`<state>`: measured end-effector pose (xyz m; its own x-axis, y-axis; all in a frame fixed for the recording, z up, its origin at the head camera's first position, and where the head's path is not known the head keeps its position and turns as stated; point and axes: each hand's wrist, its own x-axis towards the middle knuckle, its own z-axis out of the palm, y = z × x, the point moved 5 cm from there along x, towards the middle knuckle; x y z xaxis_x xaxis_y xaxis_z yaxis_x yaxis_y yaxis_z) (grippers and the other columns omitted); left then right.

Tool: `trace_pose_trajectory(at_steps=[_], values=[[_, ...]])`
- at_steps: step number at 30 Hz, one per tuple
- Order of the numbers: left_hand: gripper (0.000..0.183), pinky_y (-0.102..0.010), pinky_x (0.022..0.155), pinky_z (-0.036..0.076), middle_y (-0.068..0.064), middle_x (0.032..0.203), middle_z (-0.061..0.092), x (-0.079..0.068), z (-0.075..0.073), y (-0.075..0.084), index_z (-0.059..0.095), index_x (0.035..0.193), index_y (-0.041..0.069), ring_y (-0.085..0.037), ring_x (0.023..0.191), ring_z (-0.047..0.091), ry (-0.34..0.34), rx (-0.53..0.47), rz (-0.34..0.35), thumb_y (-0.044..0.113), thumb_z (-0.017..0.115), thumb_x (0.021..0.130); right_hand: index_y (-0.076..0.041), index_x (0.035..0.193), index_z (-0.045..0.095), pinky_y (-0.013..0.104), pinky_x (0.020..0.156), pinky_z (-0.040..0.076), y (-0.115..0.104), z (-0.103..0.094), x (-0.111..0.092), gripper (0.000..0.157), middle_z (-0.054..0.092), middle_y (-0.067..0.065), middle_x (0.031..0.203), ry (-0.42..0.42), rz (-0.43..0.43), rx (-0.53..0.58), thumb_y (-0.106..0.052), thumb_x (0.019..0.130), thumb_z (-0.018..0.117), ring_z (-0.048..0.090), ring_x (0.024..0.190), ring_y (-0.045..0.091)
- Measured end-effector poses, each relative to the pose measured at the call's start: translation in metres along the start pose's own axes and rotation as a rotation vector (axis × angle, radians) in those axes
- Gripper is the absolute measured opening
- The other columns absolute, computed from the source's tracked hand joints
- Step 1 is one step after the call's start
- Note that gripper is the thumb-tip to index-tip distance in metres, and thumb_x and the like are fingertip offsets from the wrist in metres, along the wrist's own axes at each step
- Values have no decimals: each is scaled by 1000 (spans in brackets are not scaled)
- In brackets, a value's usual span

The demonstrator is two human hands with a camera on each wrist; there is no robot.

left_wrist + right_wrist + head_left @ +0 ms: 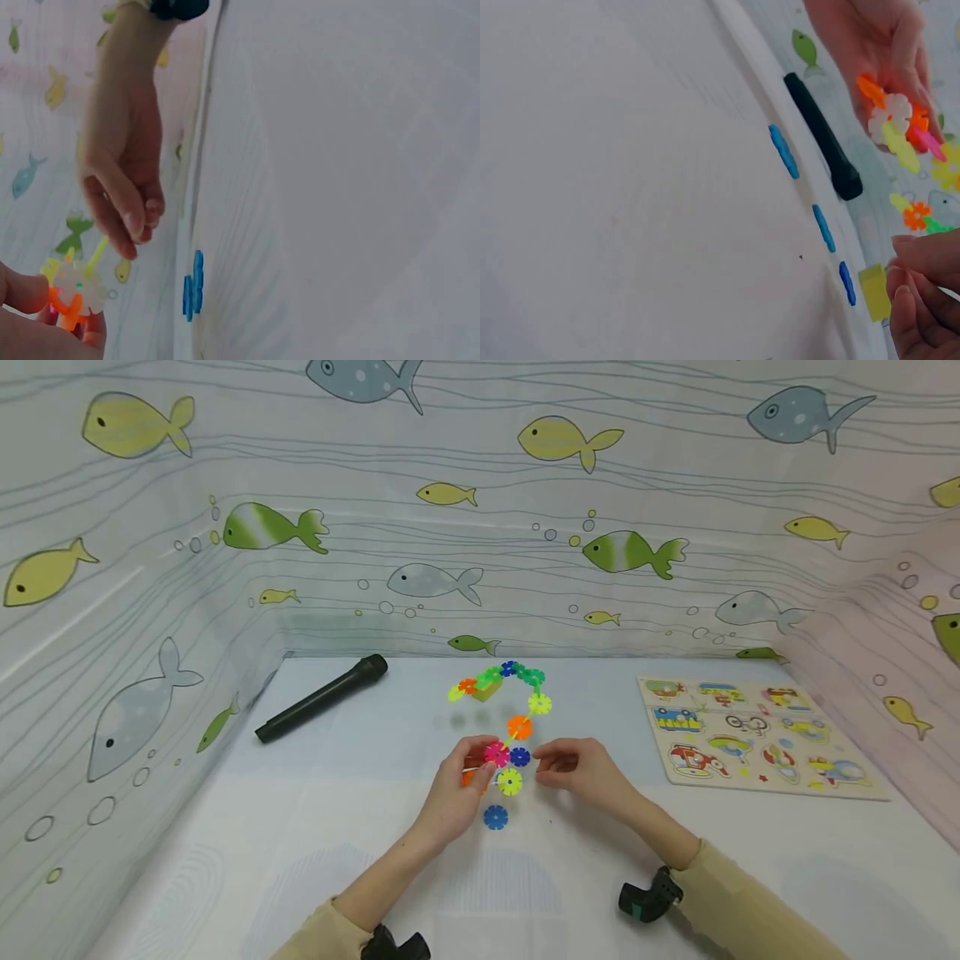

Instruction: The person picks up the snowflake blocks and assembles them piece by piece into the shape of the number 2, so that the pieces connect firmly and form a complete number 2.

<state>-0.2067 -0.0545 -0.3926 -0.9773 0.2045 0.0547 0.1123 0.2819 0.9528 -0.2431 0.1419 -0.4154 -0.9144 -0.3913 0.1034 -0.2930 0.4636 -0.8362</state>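
My left hand (453,793) grips a chain of colourful notched plastic discs, with a pink disc (497,754) at its fingertips. An orange disc (73,306) and a white disc (889,118) sit close to the fingers in the wrist views. From there the chain curves up and away through an orange disc (519,727) and green discs to a yellow end. My right hand (581,772) hovers to the right, fingers loosely bent, with nothing seen between them. A dark blue disc (520,757) appears just left of its fingertips. Nearer the front lies a blue disc (496,817).
A black microphone (322,700) lies at the back left of the table. On the right is a wooden puzzle board (757,739) with vehicle pictures. A yellow block (875,292) stands behind the chain. Fish-printed sheets wall the table at the back and sides.
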Motion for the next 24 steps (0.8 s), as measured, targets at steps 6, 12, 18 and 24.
trace_pose_trajectory(at_steps=[6, 12, 18, 24], values=[[38, -41, 100, 53, -10, 134, 55, -1, 1, 0, 49, 141, 8, -28, 122, 52, -5, 1, -2, 8, 51, 103, -1, 111, 72, 22, 71, 54, 7, 0, 19, 27, 70, 3, 87, 66, 28, -110, -10, 86, 78, 61, 79, 15], [37, -39, 98, 54, -10, 132, 56, -1, 2, -2, 50, 140, 9, -27, 121, 53, -5, -9, 1, 8, 51, 103, -1, 108, 73, 26, 74, 52, 8, 11, 34, 27, 68, 5, 92, 64, 43, -223, -13, 85, 78, 57, 81, 16], [37, -41, 99, 53, -10, 132, 56, -1, 1, -2, 49, 141, 6, -28, 121, 52, -7, -7, 9, 7, 51, 103, -5, 106, 75, 27, 70, 47, 7, 18, 39, 25, 62, 4, 87, 77, 49, -290, -19, 85, 79, 53, 78, 16], [36, -41, 98, 54, -10, 133, 56, -1, 2, -3, 51, 139, 8, -28, 121, 53, -8, 2, 10, 8, 51, 103, -5, 101, 75, 26, 70, 46, 6, 20, 38, 22, 61, 4, 88, 81, 46, -311, -16, 84, 81, 51, 77, 16]])
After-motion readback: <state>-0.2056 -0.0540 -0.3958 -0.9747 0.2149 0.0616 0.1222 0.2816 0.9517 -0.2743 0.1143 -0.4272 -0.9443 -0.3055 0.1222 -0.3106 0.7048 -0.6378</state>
